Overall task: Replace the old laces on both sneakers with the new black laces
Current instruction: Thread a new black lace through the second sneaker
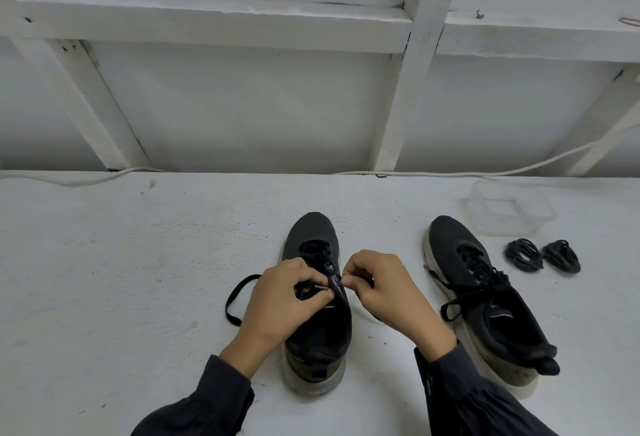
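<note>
Dark-sleeved left hand [280,300] pinches flat black old lace [239,291] tip; right hand [384,291] curls alongside, its hold unclear. Early stage, I judge: black mesh sneaker [485,297] right of hands still laced, coiled new black laces [523,254] unused.

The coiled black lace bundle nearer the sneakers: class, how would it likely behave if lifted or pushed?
The coiled lace bundle looks like thin cord in loose loops, so it would probably flop when lifted and feel light. Lying flat on the table, it should slide rather than roll, though its loops may spread when pushed.
</note>
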`<state>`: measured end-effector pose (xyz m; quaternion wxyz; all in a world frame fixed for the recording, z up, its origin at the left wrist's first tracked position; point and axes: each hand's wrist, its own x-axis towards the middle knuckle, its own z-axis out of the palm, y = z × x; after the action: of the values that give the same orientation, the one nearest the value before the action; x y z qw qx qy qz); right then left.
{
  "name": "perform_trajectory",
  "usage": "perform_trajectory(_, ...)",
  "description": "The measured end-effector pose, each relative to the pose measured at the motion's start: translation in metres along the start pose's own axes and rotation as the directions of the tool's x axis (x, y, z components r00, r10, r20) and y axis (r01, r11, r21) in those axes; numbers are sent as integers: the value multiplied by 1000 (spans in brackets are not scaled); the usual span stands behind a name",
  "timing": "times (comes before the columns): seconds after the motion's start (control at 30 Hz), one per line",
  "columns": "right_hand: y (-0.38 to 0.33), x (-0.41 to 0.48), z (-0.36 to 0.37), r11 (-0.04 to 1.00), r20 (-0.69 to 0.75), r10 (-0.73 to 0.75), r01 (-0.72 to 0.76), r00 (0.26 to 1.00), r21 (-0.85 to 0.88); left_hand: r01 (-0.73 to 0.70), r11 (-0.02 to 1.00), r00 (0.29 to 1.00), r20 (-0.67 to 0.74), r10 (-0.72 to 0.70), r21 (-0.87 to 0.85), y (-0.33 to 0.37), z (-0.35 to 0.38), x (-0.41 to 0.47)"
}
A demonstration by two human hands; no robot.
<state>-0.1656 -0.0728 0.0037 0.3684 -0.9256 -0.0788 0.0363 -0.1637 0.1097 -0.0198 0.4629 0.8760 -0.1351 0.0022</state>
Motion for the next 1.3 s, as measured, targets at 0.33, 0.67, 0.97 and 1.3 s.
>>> perform_trajectory(0.33, -5, 6, -10, 939, 186, 122, -174, 975, 297, -44, 990, 998, -35, 49, 132, 3, 2, -2)
perform_trajectory(0.67, -6, 9, -15, 922, 187, 96, -159, 978, 354, -62, 992, 994, -85, 71, 110, 10, -27, 7)
perform_trajectory(0.97, 0, 8, -11, 904, 155, 125, -177, 980, 389, -41, 966, 999, -11, 45, 255, 20, -4, 7)
perform_trajectory(1.3, -5, 4, -9, 937, 87, 91, -115, 992, 330, -45, 984, 999, -20, 49, 173, 13, -7, -2)
